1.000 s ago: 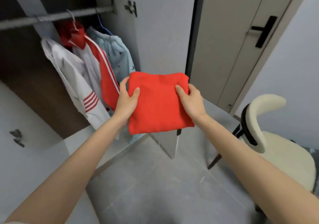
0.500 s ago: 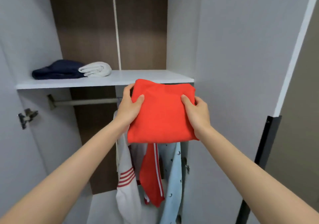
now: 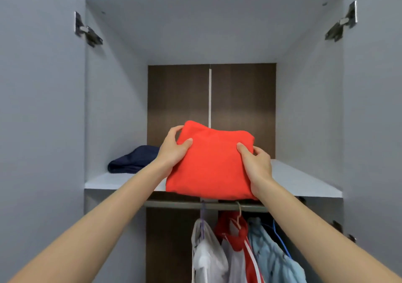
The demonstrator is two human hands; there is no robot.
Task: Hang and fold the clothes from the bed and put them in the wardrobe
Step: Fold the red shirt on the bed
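A folded red garment (image 3: 210,163) is held up in front of the open wardrobe, at the level of its white shelf (image 3: 304,182). My left hand (image 3: 173,149) grips the garment's left edge, thumb on top. My right hand (image 3: 255,163) grips its right edge the same way. The garment's near edge hangs over the shelf's front lip; whether it rests on the shelf I cannot tell. A folded navy garment (image 3: 132,159) lies on the shelf's left part, partly behind my left forearm.
Under the shelf a hanging rail (image 3: 174,204) carries a white jacket (image 3: 206,256), a red and white jacket (image 3: 239,245) and a light blue shirt (image 3: 272,256) on hangers. Both wardrobe doors stand open at the sides, with hinges (image 3: 87,31) on the side walls.
My view has tilted up and squared to the wardrobe. Both hands have carried the red garment upward and forward, from below the shelf to shelf level.
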